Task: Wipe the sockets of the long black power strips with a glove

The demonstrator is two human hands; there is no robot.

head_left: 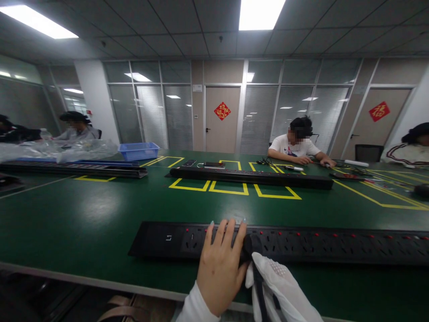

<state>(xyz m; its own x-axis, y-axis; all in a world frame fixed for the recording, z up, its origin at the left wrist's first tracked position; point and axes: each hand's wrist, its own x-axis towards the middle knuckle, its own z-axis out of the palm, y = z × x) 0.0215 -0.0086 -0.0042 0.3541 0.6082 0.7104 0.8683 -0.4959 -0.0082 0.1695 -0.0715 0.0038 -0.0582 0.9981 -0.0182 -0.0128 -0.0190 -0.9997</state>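
Observation:
A long black power strip (318, 243) with red switches lies across the green table (83, 214) close to me. My bare left hand (219, 264) rests on it with fingers stretched out flat over the sockets. My right hand (279, 288), in a white glove, is closed around a black cord just right of the left hand. The cord's black plug (251, 245) sits on the strip at my left fingertips. I cannot tell whether the plug is seated in a socket.
A second black strip (251, 177) lies mid-table over yellow tape boxes, and a third (73, 169) at the left. A blue basket (139, 150) and clear plastic bags (67, 150) sit far left. A phone (214, 164) lies beyond. Several people sit around the table.

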